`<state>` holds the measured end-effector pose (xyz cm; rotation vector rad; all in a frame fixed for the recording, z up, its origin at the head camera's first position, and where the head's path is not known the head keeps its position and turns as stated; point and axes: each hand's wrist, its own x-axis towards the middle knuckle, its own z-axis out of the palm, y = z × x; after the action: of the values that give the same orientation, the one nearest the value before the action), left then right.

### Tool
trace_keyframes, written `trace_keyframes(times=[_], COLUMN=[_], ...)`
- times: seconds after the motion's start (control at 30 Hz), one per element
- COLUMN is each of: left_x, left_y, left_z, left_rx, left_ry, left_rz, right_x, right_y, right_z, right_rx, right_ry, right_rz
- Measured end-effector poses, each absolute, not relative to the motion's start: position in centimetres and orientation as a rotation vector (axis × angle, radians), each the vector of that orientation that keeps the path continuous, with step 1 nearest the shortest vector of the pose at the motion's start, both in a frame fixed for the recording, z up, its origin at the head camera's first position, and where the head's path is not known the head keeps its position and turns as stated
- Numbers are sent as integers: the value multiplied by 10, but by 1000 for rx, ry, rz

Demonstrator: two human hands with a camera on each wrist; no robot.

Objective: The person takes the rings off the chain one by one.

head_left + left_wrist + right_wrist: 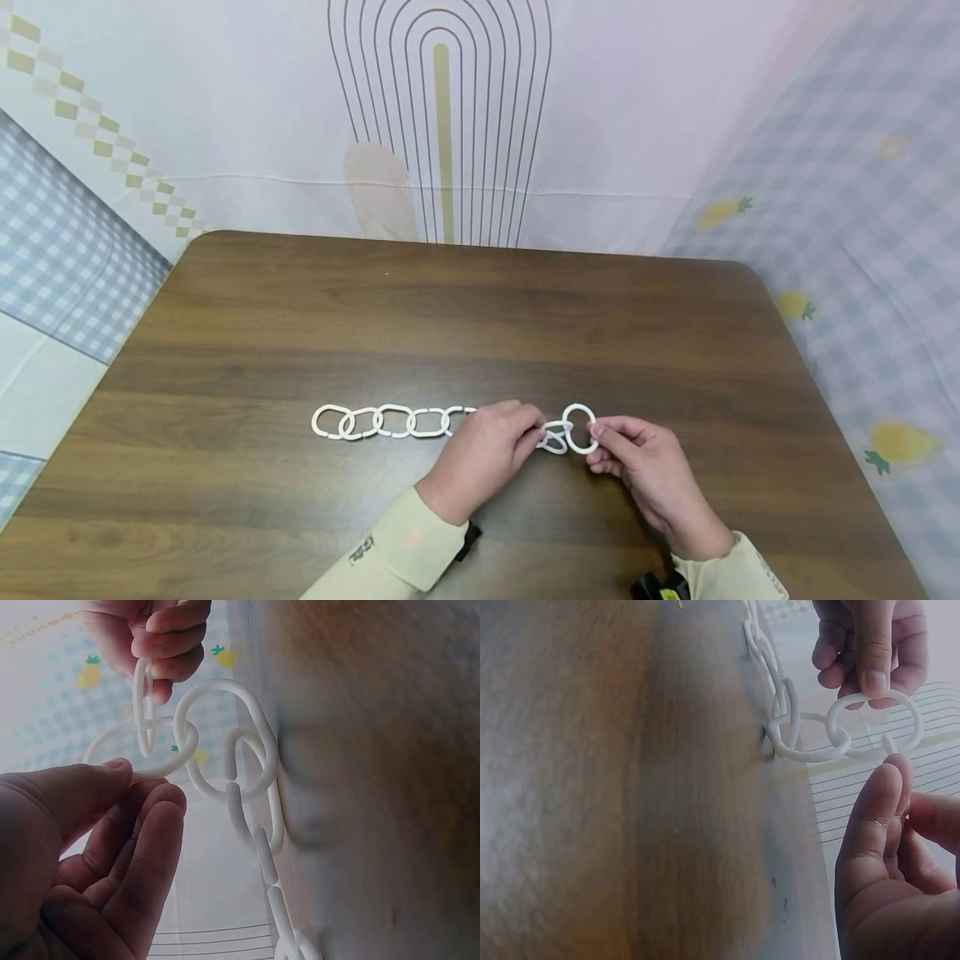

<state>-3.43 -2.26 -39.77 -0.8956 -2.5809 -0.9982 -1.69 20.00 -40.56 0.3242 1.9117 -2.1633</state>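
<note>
A chain of white oval plastic links [393, 407] lies in a row on the table, running left to right in front of me. My left hand [491, 454] is over its right part and hides some links there. In the left wrist view, its thumb and fingers pinch one link [169, 771] raised off the tabletop. My right hand [656, 471] pinches the end link [579, 407] between thumb and fingers. That end link passes through the one in my left hand. Another link [259, 720] hangs from the left-held link, leading down to the rest of the chain.
The brown wooden table [480, 325] has rounded far corners. Behind it hangs a white cloth [622, 125] with arch lines, and at the right a blue checked cloth [847, 233] with yellow pineapples. A black strap device [660, 587] is at the right wrist.
</note>
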Motion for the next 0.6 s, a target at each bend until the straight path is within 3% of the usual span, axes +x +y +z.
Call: trace_keyframes(times=[0.6], left_x=[-33], left_y=[-22], left_z=[-399], left_rx=[-883], left_ry=[-2576], left_rz=[-1028], right_x=[-18], right_y=[202], right_z=[-405], right_rx=[311], right_ry=[1903], right_rz=[-2186])
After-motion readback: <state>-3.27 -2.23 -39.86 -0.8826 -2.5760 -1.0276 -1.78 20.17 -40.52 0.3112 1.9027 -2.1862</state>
